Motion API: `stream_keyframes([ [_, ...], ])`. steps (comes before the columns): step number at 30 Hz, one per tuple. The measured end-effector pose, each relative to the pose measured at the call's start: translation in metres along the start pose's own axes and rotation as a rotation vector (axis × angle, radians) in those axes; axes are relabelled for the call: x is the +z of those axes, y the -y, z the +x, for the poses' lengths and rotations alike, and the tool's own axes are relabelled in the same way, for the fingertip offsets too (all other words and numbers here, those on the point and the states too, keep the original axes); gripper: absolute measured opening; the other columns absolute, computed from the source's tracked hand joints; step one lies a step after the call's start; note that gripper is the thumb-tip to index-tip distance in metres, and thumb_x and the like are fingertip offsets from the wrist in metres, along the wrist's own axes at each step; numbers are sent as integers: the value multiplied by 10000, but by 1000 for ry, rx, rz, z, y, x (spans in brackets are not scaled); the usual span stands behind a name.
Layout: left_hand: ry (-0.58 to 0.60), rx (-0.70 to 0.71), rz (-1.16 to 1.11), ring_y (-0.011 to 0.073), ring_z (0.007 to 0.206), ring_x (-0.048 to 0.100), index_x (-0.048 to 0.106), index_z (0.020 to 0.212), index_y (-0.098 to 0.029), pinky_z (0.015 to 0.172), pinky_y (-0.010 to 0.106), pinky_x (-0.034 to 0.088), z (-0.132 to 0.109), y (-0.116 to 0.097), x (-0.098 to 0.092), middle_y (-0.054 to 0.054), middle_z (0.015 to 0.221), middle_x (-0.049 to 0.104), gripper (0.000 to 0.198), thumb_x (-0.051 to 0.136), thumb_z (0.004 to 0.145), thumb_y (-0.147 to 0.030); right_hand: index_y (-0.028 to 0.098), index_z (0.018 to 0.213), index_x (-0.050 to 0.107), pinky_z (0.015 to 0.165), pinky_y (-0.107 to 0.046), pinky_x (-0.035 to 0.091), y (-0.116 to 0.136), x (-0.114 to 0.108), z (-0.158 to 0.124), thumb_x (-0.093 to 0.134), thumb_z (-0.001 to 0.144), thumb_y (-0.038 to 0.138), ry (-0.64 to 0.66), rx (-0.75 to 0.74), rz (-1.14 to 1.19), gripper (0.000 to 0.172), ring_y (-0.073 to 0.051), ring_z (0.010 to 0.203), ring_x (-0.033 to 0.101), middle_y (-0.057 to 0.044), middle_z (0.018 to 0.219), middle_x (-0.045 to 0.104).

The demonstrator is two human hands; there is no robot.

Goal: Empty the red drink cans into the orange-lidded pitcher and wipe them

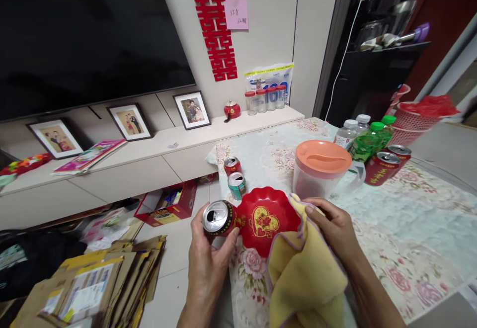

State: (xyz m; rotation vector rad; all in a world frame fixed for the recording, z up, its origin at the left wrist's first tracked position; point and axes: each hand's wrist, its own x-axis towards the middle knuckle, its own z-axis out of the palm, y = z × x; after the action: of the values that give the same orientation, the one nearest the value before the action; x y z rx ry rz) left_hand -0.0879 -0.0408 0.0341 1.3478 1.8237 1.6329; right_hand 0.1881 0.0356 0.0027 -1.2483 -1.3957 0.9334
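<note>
My left hand (208, 258) grips an opened drink can (219, 218), dark with yellow lettering around its top, tilted so its lid faces me. In my right hand (333, 226) is a yellow cloth (307, 278) with a purple edge, pinched near its top and hanging down. Between the hands a red scalloped plate (266, 191) with a gold heart design lies on the flowered tablecloth (376, 228); the cloth covers part of its right side. Just beyond the held can stand a teal can (237, 185) and a red can (232, 166).
A plastic jug (322, 166) with an orange lid stands behind the plate. Farther right are capped bottles (367, 141), two red cans (382, 168) and pink baskets (413, 119). Flattened cardboard (122, 288) and an open red box (167, 206) lie on the floor at left.
</note>
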Motion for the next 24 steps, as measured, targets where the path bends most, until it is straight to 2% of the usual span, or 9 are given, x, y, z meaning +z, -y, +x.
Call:
stream_keyframes([
  [4,4,11,-29,264,1164,694,527,1373,-243,997,381,594,-2,0,6,82,1313,642,690,845,787,-423,241,985,791,960,-507,514,-20,-21,-14,602,929,508,-1,-71,-389,333,-327,1024,706,-99,1070,800],
  [7,36,19,-25,284,1218,677,504,1401,-258,1052,423,569,-5,2,11,93,1358,630,721,844,787,-424,233,1101,781,1017,-571,486,-31,-27,-22,508,990,487,42,-83,-521,389,-349,1087,688,-113,1136,802],
  [9,58,19,-13,299,1239,669,497,1409,-265,1086,467,548,-7,2,13,98,1368,632,726,840,789,-426,202,1151,755,1039,-578,485,-28,-29,-27,483,1010,475,-75,-138,-548,411,-353,1135,673,-144,1185,783],
  [12,72,8,15,320,1244,668,505,1408,-256,1107,523,528,-11,0,17,113,1367,647,727,835,784,-430,194,1150,729,977,-510,546,-5,-27,-36,531,1006,430,-227,-254,-510,340,-323,1105,695,-156,1176,766],
  [15,84,8,38,326,1244,679,525,1405,-238,1105,522,532,-17,-4,25,125,1367,669,719,829,779,-418,268,1138,724,878,-395,600,24,-15,-47,586,1013,376,-126,-307,-356,216,-246,986,745,-87,1137,782],
  [17,112,22,43,323,1257,683,542,1400,-240,1100,502,540,-22,-6,32,119,1371,685,706,827,775,-404,282,1233,699,875,-388,619,37,0,-54,602,1007,376,-28,-308,-298,264,-248,1031,750,-82,1188,775],
  [19,149,44,55,319,1266,683,561,1395,-252,1083,484,551,-28,-8,40,109,1372,698,686,826,778,-393,264,1359,633,1011,-465,593,44,17,-60,636,970,373,31,-298,-294,404,-296,1202,707,-104,1318,738],
  [21,178,63,83,321,1257,688,572,1402,-270,1069,485,551,-36,-10,47,94,1357,715,688,832,774,-371,245,1483,526,1144,-542,509,49,32,-64,674,914,336,97,-275,-273,595,-337,1389,591,-122,1485,644],
  [24,184,88,87,325,1240,695,605,1381,-279,1063,486,545,-48,-11,54,89,1343,730,626,797,786,-301,221,1564,419,1202,-543,457,58,45,-65,712,823,234,242,-207,-219,797,-336,1480,500,-133,1585,550],
])
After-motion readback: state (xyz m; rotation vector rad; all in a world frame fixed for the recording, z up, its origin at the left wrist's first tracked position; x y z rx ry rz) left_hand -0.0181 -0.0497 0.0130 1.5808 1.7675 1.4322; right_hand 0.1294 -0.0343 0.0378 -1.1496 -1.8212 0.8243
